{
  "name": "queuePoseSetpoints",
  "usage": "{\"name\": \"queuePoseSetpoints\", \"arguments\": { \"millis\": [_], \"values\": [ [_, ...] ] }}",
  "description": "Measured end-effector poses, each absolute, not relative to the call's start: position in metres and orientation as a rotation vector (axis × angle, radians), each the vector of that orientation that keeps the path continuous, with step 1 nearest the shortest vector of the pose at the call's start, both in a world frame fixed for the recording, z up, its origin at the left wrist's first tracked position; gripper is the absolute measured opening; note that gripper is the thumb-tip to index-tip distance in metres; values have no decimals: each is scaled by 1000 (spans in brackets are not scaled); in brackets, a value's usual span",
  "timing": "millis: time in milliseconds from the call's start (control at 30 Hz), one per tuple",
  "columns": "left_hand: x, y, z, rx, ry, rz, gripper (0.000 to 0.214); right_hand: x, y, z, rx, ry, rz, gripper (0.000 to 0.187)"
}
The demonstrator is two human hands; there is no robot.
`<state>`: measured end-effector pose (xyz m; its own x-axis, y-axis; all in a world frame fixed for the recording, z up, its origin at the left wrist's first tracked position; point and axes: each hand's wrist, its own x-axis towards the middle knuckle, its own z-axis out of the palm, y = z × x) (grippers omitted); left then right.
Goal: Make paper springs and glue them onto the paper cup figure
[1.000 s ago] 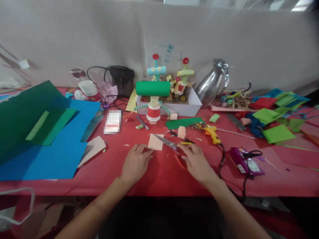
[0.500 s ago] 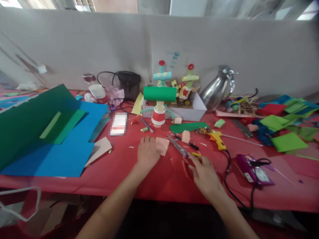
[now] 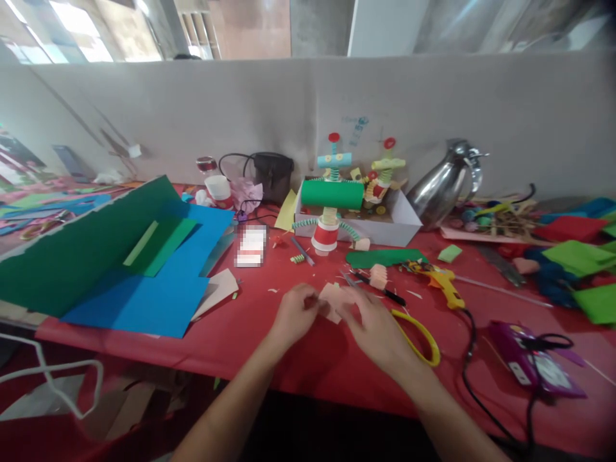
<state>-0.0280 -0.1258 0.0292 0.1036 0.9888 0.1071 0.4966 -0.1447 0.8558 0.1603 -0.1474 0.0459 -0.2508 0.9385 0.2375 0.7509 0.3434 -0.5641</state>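
Note:
A small piece of peach paper (image 3: 331, 303) is between my two hands, just above or on the red table. My left hand (image 3: 294, 316) is curled, with thumb and fingertips closed on the paper's left edge. At the right edge is my right hand (image 3: 374, 324), its thumb and fingers somewhat apart and touching or nearly touching the paper; blur hides the exact contact. Scissors lie under and beside my right hand, with a yellow handle loop (image 3: 423, 340) showing to its right. Beyond it are a folded peach paper strip (image 3: 378, 276) and a black-handled tool (image 3: 394, 297).
A paper-cup figure (image 3: 325, 236) stands before a white box (image 3: 385, 231). On the right are a yellow glue gun (image 3: 448, 287) with its cord, a purple box (image 3: 536, 362) and a steel jug (image 3: 443, 186). Blue card (image 3: 144, 314) and green card (image 3: 96, 256) lie left.
My right hand has let go of the scissors and moved left to the peach paper. My left hand has gone from lying flat to pinching its edge. The view has shifted left and up.

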Motion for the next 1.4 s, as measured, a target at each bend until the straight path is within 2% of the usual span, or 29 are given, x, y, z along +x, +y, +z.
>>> {"name": "queuePoseSetpoints", "arguments": {
  "millis": [100, 267, 367, 533, 600, 667, 767, 933, 1067, 1167, 1300, 1400],
  "values": [
    [-40, -135, 29, 1333, 1273, 1118, 16, 141, -137, 53, -1427, -1907, 730, 20],
    [-51, -139, 27, 979, 1211, 1309, 21, 130, -130, 45, -1278, -1581, 1065, 24],
    [-52, -136, 24, 901, 1138, 1309, 25, 127, -127, 40, -1252, -1506, 1101, 26],
    [-53, -136, 23, 914, 1079, 1240, 22, 140, -133, 51, -1326, -1581, 964, 27],
    [-54, -137, 23, 858, 1093, 1291, 21, 162, -141, 54, -1476, -1668, 716, 27],
    [-56, -137, 23, 786, 1101, 1341, 23, 193, -150, 49, -1687, -1798, 331, 25],
    [-57, -137, 23, 743, 1087, 1378, 24, 238, -162, 30, -1782, -2015, 157, 35],
    [-58, -139, 20, 744, 1062, 1402, 24, 262, -171, 4, -1765, -2101, 425, 44],
    [-60, -140, 16, 684, 1082, 1428, 32, 252, -171, 13, -1723, -2179, 552, 52],
    [-63, -141, 16, 629, 1062, 1445, 28, 245, -175, 26, -1706, -2153, 714, 52],
    [-65, -140, 24, 350, 1026, 1493, 20, 235, -186, 40, -1731, -1945, 931, 68],
    [-64, -139, 42, 149, 1015, 1515, 13, 223, -197, 44, -1526, -1816, 1130, 82]
  ]
}}
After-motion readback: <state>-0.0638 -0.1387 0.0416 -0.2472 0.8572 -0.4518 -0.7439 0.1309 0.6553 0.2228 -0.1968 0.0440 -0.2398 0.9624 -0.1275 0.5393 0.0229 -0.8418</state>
